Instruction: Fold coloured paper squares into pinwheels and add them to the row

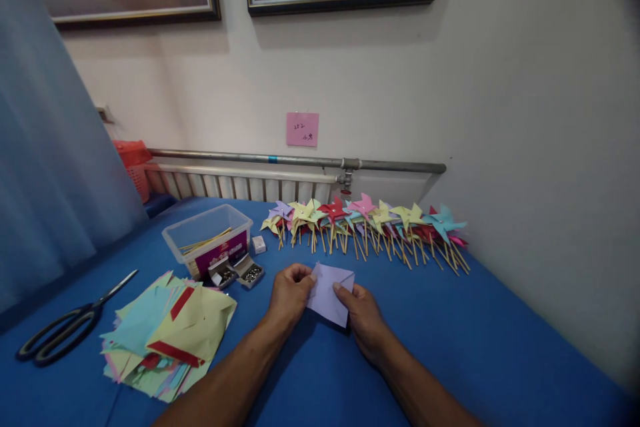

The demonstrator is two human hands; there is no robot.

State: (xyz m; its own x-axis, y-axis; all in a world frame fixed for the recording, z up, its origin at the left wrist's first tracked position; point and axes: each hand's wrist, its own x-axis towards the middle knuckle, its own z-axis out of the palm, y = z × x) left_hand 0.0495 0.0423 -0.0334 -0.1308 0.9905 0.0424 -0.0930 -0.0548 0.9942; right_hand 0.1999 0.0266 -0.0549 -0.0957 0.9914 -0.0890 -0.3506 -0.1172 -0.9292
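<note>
A purple paper square (330, 290) is held between my two hands above the blue table. My left hand (293, 290) pinches its left edge, thumb on top. On the opposite side my right hand (363, 317) grips the right edge, also with the thumb on the upper face. A slit line shows near the paper's upper right corner. To the left lies a loose pile of coloured paper squares (170, 333). Past my left hand sit two small open boxes of metal pins (250, 273), (223, 277).
Finished paper pinwheels (334, 211) on sticks lie in a row along the back. A clear plastic box (200, 227) holds thin sticks, with a small white box (259, 244) beside it. Large scissors (75, 327) lie far left. A radiator (240, 180) and wall stand behind the table.
</note>
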